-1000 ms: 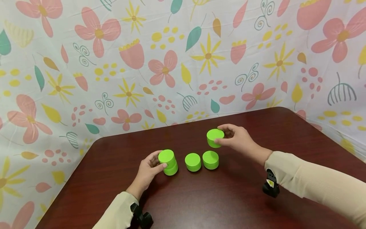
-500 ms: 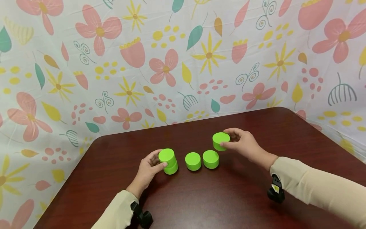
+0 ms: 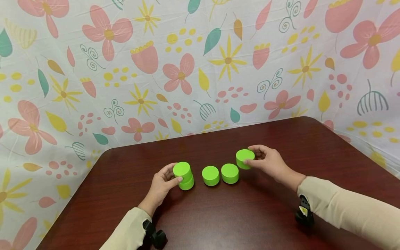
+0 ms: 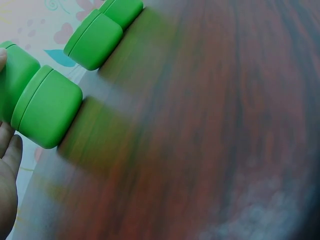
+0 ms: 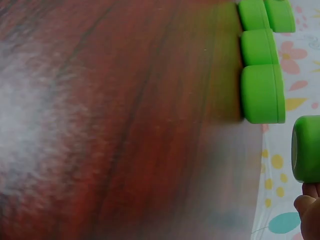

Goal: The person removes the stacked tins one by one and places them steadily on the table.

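Several bright green discs stand on a dark red-brown table (image 3: 218,215). At the left is a stack of two (image 3: 185,176); my left hand (image 3: 171,177) grips its upper disc (image 3: 182,169) between thumb and fingers. In the left wrist view the stack (image 4: 40,102) fills the left side, with my palm below it. Two single discs (image 3: 210,175) (image 3: 230,173) sit in a row to the right. My right hand (image 3: 253,156) pinches another disc (image 3: 244,158) low over the table, just right of that row. In the right wrist view this disc (image 5: 306,148) hangs clear of the tabletop.
A flowered cloth (image 3: 200,69) rises behind and beside the table, close to its back edge and rounded corners. Black wrist cameras sit under my left sleeve (image 3: 154,238) and under my right sleeve (image 3: 304,213). Bare tabletop lies in front of the discs.
My right hand has carried its disc down and to the right, from above the row to low beside the rightmost single disc. The left hand has stayed on the stack.
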Demonstrator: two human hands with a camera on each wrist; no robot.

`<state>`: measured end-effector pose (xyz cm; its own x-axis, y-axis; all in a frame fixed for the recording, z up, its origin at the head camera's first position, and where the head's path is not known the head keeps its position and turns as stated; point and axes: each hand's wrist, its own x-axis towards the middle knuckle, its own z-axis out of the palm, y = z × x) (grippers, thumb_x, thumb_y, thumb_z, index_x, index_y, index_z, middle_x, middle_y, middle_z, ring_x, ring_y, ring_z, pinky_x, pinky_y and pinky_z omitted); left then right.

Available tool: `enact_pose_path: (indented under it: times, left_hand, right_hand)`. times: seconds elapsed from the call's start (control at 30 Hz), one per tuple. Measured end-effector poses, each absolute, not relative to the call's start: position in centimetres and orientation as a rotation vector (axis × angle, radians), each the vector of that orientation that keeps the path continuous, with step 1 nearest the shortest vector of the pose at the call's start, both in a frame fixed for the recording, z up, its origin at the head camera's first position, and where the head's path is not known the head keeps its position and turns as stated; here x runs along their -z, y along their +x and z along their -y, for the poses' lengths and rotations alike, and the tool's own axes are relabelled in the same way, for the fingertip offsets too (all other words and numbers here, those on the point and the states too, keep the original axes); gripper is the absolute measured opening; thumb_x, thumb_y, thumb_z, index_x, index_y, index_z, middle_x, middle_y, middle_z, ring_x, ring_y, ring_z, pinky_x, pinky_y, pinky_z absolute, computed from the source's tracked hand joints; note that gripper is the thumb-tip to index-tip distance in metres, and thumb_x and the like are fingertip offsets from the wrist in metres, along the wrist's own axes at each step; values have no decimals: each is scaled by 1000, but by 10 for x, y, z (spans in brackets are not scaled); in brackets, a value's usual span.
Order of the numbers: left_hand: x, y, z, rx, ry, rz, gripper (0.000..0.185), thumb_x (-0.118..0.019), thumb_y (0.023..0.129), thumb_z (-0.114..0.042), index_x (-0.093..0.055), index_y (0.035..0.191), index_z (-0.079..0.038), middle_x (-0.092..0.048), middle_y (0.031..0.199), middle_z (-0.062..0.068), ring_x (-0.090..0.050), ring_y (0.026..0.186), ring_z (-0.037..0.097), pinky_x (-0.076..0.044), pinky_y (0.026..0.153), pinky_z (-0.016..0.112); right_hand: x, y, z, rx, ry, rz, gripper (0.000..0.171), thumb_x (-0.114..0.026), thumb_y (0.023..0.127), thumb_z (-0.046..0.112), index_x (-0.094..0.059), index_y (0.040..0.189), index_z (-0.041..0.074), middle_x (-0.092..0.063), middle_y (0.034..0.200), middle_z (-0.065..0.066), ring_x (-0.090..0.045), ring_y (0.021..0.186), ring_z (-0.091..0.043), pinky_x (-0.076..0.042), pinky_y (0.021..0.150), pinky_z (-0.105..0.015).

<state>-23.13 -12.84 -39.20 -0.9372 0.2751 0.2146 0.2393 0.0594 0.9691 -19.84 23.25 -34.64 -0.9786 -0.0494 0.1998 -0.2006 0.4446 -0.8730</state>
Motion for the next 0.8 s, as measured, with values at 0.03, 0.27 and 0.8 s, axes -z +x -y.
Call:
enact_pose_path:
  times: [0.03,0.27,0.8]
  left_hand:
    - [392,-231,128,-2064,553,-2267,52,-69,79,2,-50,127,2,-59,118,21,-60,97,10,-49,80,22]
    - [392,-231,128,-2067,553,-2266,51,-68,79,3,-50,127,3,-59,118,22,-60,97,9,-49,80,21]
    - [392,-231,129,-2069,540,-2268,51,-69,79,1,-50,127,2,-59,118,20,-60,97,10,-48,81,22]
  right_hand:
    - [348,-198,-233,-1570,218,2546,59,-74,79,25,-51,127,-2,-59,116,-18,-57,93,-13,-49,71,-17]
    - [356,-195,-235,-1571,195,2542,60,-75,79,24,-51,126,-3,-59,116,-19,-57,90,-9,-49,70,-17]
    - [369,-191,-235,-1572,108,2584,61,-76,77,24,-51,125,-4,-59,115,-20,-57,96,-20,-49,69,-19]
